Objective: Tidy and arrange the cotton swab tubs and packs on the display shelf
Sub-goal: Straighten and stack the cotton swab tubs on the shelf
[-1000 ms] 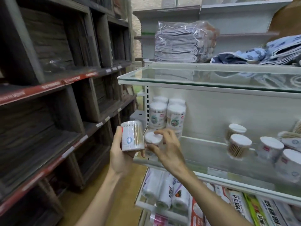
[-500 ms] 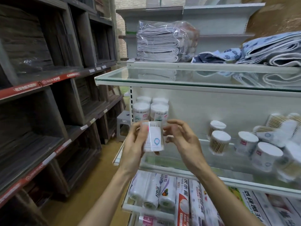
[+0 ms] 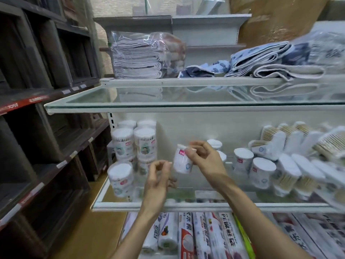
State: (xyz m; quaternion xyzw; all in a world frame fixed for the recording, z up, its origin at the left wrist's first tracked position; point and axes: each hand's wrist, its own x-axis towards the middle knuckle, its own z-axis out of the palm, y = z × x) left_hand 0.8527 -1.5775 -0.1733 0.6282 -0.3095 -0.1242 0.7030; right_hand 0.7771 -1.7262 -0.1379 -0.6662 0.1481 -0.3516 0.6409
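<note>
**Cotton swab tub in transfer.** A cotton swab tub point(image 3: 182, 161) is held in the air above the glass display shelf point(image 3: 205, 205), between the stacked tubs point(image 3: 135, 144) at the left and a row of tubs point(image 3: 243, 159) at the right. Its long axis is near upright and slightly tilted, with the white lid end pointed upward. It is pinched near the top by the right hand point(image 3: 206, 159). The left hand point(image 3: 158, 177) is shown just beside it, with fingers loosely curled and nothing gripped.
</note>
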